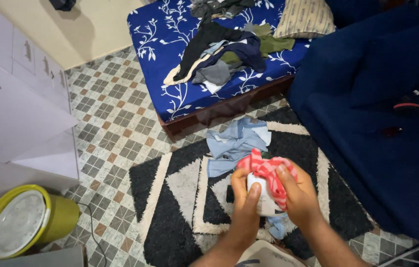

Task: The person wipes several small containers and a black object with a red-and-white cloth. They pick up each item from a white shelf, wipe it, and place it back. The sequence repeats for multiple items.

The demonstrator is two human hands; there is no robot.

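Note:
Both my hands hold a small red-and-white garment (267, 180) bunched up above the rug. My left hand (245, 207) grips its white lower part with the thumb pressed on the cloth. My right hand (297, 194) wraps the red striped part from the right side. Just beyond the garment, a light blue shirt (234, 142) lies crumpled on the black-and-white rug (179, 198). A bit of light blue cloth (277, 228) shows below my hands.
A low bed with a blue floral sheet (155, 34) holds a heap of dark clothes (224, 52) and a patterned pillow (304, 18). A dark blue sofa (382, 123) fills the right. White drawers (16, 94) and a yellow-green bin (26, 220) stand at the left on tiled floor.

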